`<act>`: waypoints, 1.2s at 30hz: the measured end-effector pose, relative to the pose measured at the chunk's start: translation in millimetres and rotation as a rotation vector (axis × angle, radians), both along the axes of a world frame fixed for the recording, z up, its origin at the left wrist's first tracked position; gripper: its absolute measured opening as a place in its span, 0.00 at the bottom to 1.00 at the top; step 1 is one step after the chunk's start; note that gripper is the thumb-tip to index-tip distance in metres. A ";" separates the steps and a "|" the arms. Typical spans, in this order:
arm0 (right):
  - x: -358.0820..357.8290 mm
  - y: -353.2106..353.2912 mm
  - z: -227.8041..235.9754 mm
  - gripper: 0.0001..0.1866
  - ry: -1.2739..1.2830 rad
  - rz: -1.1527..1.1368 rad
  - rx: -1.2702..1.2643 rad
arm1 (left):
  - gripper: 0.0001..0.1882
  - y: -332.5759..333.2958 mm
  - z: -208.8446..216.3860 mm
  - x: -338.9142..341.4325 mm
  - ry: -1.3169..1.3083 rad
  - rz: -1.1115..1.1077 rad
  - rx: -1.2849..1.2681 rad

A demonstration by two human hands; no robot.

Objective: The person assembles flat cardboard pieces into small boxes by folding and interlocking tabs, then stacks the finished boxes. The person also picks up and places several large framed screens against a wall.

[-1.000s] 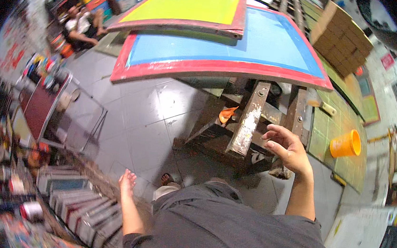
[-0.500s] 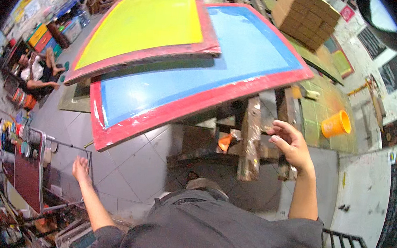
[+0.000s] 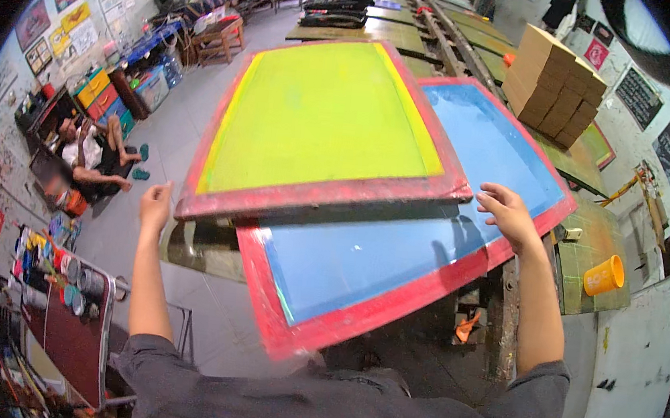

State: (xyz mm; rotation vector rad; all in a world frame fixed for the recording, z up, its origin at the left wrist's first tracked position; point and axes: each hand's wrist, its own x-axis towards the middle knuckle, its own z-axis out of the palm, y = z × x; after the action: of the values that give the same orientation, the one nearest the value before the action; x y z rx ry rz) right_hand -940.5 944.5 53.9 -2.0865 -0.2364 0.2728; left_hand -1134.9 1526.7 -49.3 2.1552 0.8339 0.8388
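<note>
Yellow-green screen point(image 3: 329, 120) lies between your hands, overlapping the blue screen point(image 3: 366, 264). Likely stiff, light for its breadth, taut mesh easily torn: grip opposite sides of its red frame point(image 3: 324, 195). Right hand point(image 3: 510, 219), fingers spread, beside its near-right corner; left hand point(image 3: 154, 208) outside the near-left, finger spread unclear.

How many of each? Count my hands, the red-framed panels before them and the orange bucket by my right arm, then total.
Hands: 2 (left hand, right hand)
Red-framed panels: 2 (yellow-green panel, blue panel)
Orange bucket: 1
Total: 5
</note>
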 end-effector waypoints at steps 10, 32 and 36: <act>86.3 75.4 -21.9 0.25 0.230 -0.240 -0.308 | 0.26 20.0 -4.9 91.6 0.239 -0.396 -0.839; 3.0 17.3 50.3 0.26 -0.141 -0.404 -0.076 | 0.25 -42.7 104.1 81.3 0.029 -0.412 -0.500; -45.7 -19.5 95.1 0.24 -0.352 -0.490 -0.014 | 0.21 -77.0 136.9 85.3 -0.079 -0.554 -0.504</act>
State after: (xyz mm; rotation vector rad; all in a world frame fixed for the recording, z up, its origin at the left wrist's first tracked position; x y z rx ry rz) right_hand -986.3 925.0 149.0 -2.1214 0.0741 -0.3893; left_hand -1049.5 1449.6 87.6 1.7512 0.3221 0.3728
